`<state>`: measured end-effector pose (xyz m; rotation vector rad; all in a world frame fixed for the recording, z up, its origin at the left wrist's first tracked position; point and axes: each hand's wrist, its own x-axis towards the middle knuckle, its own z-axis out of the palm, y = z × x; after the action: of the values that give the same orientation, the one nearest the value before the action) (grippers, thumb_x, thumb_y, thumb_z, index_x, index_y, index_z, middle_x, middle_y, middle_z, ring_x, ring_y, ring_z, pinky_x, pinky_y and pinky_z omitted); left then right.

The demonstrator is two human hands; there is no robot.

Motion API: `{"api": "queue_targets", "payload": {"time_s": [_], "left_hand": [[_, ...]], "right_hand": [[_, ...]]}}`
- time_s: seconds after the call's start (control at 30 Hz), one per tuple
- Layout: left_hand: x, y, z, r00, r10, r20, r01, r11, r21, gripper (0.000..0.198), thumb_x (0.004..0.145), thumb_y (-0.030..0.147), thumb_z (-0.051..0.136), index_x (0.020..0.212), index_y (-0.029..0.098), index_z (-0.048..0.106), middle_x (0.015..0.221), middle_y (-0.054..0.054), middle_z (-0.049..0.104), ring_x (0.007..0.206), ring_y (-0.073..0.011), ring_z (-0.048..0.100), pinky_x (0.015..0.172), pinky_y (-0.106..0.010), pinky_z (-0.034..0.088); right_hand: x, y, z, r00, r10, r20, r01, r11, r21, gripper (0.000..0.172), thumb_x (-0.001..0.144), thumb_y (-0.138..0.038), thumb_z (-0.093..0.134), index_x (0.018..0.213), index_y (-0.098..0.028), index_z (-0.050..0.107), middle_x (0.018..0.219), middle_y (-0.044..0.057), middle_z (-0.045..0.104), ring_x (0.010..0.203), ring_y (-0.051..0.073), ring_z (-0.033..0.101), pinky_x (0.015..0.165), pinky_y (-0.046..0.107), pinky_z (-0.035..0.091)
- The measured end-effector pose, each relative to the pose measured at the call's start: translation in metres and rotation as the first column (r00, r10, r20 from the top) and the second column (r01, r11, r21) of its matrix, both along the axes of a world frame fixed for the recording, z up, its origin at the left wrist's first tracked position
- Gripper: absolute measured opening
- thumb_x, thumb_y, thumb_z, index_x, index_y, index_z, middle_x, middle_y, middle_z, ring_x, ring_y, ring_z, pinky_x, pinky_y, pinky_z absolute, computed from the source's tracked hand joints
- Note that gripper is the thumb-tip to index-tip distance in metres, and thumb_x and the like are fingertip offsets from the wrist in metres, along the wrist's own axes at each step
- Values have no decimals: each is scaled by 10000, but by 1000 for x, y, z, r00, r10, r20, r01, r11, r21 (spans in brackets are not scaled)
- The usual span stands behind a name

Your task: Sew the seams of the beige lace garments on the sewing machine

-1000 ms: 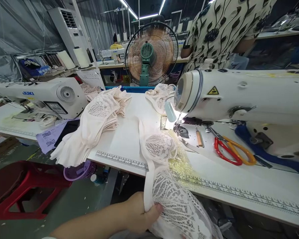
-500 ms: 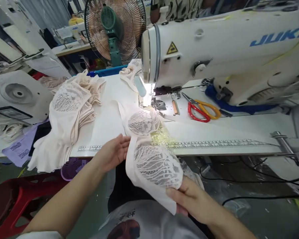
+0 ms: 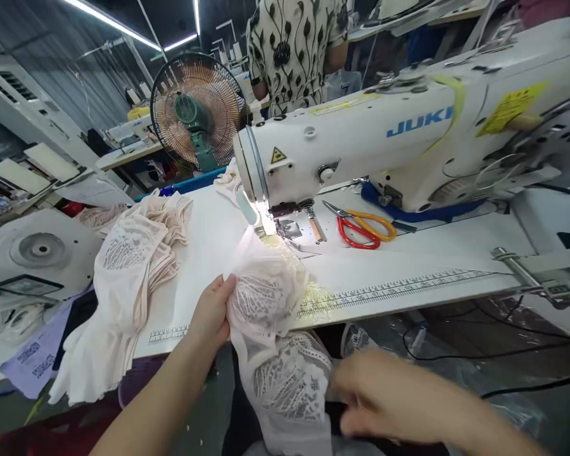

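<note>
A pale pink lace bra (image 3: 261, 297) runs from under the needle area of the sewing machine (image 3: 285, 164) down over the table's front edge. Its upper cup lies on the table and its lower cup hangs toward my lap. My left hand (image 3: 215, 310) pinches the left edge of the upper cup, thumb on top. Beside the lower cup is my right hand (image 3: 380, 392), smeared by motion, with its fingers curled. Whether it touches the fabric I cannot tell.
Red and orange-handled scissors (image 3: 361, 228) and a small wooden-handled tool (image 3: 316, 227) lie right of the needle. A stack of similar bras (image 3: 133, 253) is at left. Behind stand a fan (image 3: 197, 114) and a person in a patterned top (image 3: 294, 50). Cables (image 3: 456, 358) hang at right.
My left hand has gone from open beside the bra to pinching its edge. My right hand has moved right, off the lower cup's edge. The view has tilted up and turned right.
</note>
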<state>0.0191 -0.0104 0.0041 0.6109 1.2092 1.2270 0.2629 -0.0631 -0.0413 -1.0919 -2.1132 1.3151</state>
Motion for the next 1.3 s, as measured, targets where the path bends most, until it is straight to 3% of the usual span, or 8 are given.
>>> {"api": "queue_targets", "payload": {"time_s": [0.13,0.27,0.37,0.47,0.63,1.0,1.13,1.3], "left_hand": [[4,-15,-4,994,-95,-46,96,995,36,267,678,310,739,854,135,640,824,-62,705,850,-230,654,783,-339,516],[6,-22,-9,986,-140,-94,144,989,30,246,667,320,745,807,145,646,787,-50,700,803,-214,649,722,-315,512],[-1,-18,-12,951,-249,-183,243,968,-55,269,638,339,757,796,148,651,741,-40,686,704,-204,634,613,-293,499],[-7,-11,-13,800,-422,-426,410,903,-125,275,727,404,675,809,142,672,757,-55,685,742,-225,624,626,-300,492],[-2,3,-12,465,-485,-740,601,787,-138,352,853,427,502,939,134,678,868,-67,689,850,-247,610,761,-326,478],[11,16,-9,278,-609,-743,691,664,-286,413,843,468,439,631,132,553,580,-19,544,568,-153,497,540,-262,410],[14,13,-11,301,-557,-774,660,707,-252,412,832,465,451,594,139,537,548,-7,525,549,-148,490,526,-256,395],[13,-3,-15,479,-402,-780,542,834,-97,375,834,446,479,816,115,656,759,-58,670,777,-236,608,697,-306,464]], "right_hand": [[1,47,22,913,-395,-101,398,917,9,263,804,-418,520,944,-221,622,785,30,638,672,166,567,582,257,415],[-22,75,24,921,-255,-294,169,942,-288,240,781,-413,523,707,-186,541,556,-43,501,480,97,461,489,227,382],[-33,78,13,913,-225,-340,93,927,-364,261,794,-360,486,598,-188,466,464,-68,426,424,72,418,437,194,330],[-32,77,8,914,-233,-331,88,913,-399,246,787,-326,482,584,-188,455,445,-67,433,400,71,433,409,183,309],[-26,82,16,964,-164,-210,70,917,-394,272,767,-285,485,532,-199,378,427,-85,360,385,71,403,402,191,316],[-30,88,18,996,-23,-86,5,979,-203,326,773,-236,476,501,-193,303,457,-88,288,442,68,301,464,210,259],[-31,87,19,996,-50,-69,40,989,-142,327,773,-227,476,501,-193,297,455,-81,306,456,78,348,491,216,276],[-30,79,18,984,-180,-11,180,983,-23,274,811,-271,428,549,-191,415,549,-40,442,567,119,459,536,228,308]]}}
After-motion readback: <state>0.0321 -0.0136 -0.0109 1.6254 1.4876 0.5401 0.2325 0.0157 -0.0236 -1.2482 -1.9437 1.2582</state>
